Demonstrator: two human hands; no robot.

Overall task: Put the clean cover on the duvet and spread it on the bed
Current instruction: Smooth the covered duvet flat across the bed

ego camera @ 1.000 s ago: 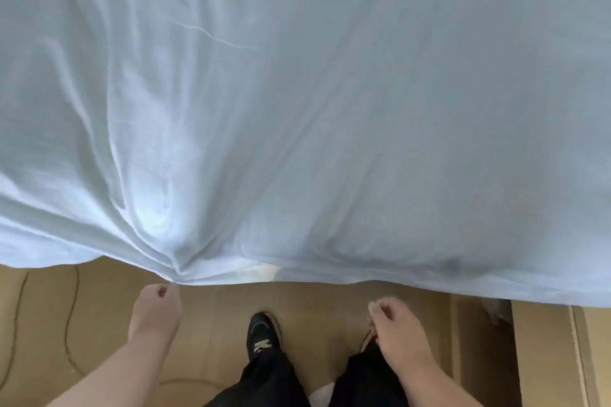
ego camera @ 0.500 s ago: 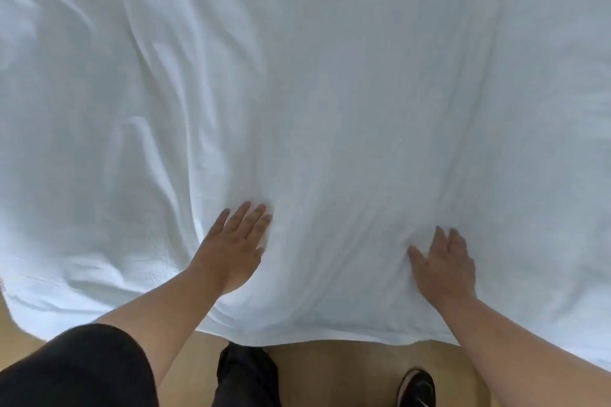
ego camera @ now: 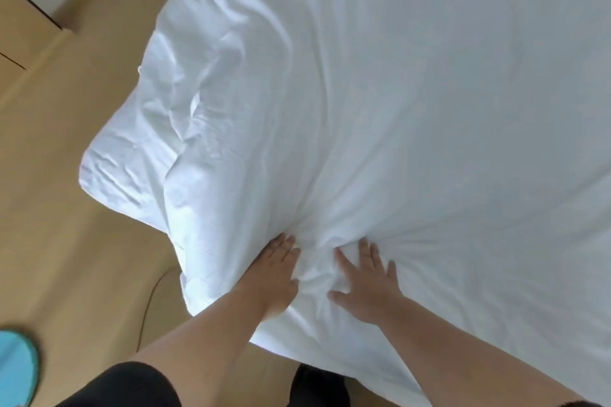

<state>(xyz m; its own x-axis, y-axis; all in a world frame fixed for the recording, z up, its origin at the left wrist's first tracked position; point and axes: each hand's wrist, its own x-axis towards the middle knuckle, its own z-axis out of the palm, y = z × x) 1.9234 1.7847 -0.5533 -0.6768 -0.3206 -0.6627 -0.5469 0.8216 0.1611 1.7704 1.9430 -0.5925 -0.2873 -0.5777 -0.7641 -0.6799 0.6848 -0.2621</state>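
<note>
White covered duvet point(ego camera: 413, 109) lies spread over the bed, both flat, open hands, left hand point(ego camera: 276, 271) and right hand point(ego camera: 367, 284), pressing bunched folds near its rumpled near-left corner, which likely needs smoothing outward next.

Both bare forearms reach forward and down from the bottom of the view, converging so the hands lie near each other but apart. The left hand point(ego camera: 276, 269) lies flat with fingers straight and together — palm down, pressing. The right hand point(ego camera: 367, 281) presses too, palm down, fingers straight and spread — thumb stretched out toward the left hand.
</note>
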